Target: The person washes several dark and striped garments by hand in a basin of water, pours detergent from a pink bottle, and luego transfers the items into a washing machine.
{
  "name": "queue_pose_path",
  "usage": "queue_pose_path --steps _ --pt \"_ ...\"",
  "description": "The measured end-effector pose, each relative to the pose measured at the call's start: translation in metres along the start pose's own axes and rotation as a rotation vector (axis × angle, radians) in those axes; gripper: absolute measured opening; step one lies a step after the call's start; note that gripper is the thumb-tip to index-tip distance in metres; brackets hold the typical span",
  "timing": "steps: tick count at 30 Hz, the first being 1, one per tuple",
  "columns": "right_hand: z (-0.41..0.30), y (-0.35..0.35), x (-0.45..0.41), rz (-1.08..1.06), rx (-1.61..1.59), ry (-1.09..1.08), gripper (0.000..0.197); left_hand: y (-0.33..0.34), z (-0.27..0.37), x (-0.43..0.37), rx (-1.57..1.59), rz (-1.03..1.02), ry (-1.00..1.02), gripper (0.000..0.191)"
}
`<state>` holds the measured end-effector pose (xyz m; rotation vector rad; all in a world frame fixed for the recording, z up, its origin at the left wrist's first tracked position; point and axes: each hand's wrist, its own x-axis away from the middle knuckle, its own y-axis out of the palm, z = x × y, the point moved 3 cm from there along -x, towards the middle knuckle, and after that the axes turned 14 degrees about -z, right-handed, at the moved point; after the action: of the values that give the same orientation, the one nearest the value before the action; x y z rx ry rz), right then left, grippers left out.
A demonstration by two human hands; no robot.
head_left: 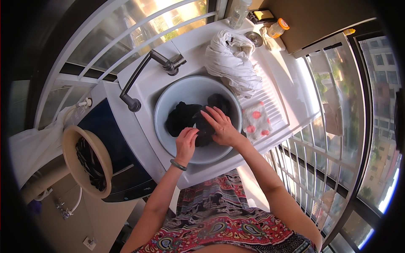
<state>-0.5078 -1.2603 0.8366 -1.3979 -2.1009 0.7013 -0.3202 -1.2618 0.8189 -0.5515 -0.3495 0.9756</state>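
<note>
A round light-grey plastic basin (pixel 162 139) sits in the white sink, with wet-looking black clothing (pixel 183 118) bunched inside it. My left hand (pixel 186 143), a dark green bangle (pixel 178 164) at its wrist, pinches the near edge of the black cloth between thumb and fingers. A small white patch shows just beside those fingertips; what it is, I cannot tell. My right hand (pixel 224 128) lies palm down on the cloth, fingers stretched out and slightly apart. Its palm side is hidden.
A dark swivel faucet (pixel 136 79) stands behind the basin's left side. Twisted white cloth (pixel 229 63) and a pink-dotted towel (pixel 257 121) lie on the ribbed washboard (pixel 269 95). On the left, a beige basin (pixel 109 170) of dark clothes rests on a washing machine (pixel 126 151). Jars (pixel 240 14) stand behind.
</note>
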Motion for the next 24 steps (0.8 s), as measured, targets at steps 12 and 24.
queue_pose_path --steps 12,24 --pt "0.042 -0.009 0.052 0.126 -0.75 0.277 0.042 0.032 -0.054 -0.003 0.109 0.008 -0.217 0.075" --pt "0.007 -0.017 0.021 -0.025 -0.244 0.236 0.055 -0.03 -0.005 -0.017 0.277 -0.165 -0.191 0.069"
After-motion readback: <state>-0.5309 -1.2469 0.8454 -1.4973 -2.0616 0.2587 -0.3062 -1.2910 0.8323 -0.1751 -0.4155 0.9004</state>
